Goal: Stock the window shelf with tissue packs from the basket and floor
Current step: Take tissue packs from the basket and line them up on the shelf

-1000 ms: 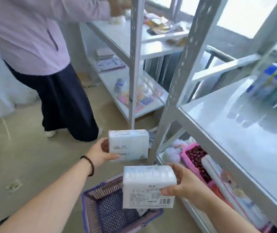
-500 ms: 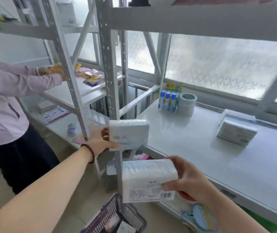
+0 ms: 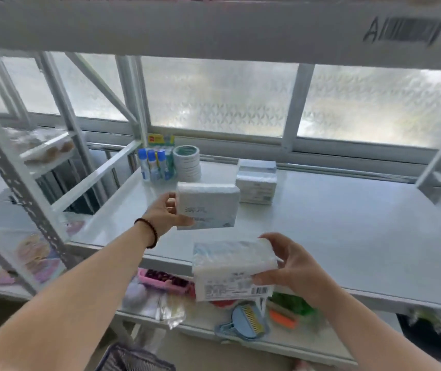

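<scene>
My left hand point(image 3: 164, 214) pinches one pack point(image 3: 206, 206) by its end, thumb under, held in the air over the shelf point(image 3: 347, 223). My right hand point(image 3: 298, 266) grips a second pack point(image 3: 232, 266) at the shelf's front edge, fingers point(image 3: 270, 238) curled over the top, thumb below.

Risks, as I judge them: the wrap looks slick and both holds sit at one end, so either pack may tip or slide out. Set down carelessly, the left pack could knock the stacked packs point(image 3: 256, 183) just behind it.

Around: glue sticks point(image 3: 155, 164) and tape rolls point(image 3: 187, 163) at the back left, close to the left pack's likely path. Upper shelf beam point(image 3: 214, 28) overhead. Basket point(image 3: 133, 358) below, mostly out of view.
</scene>
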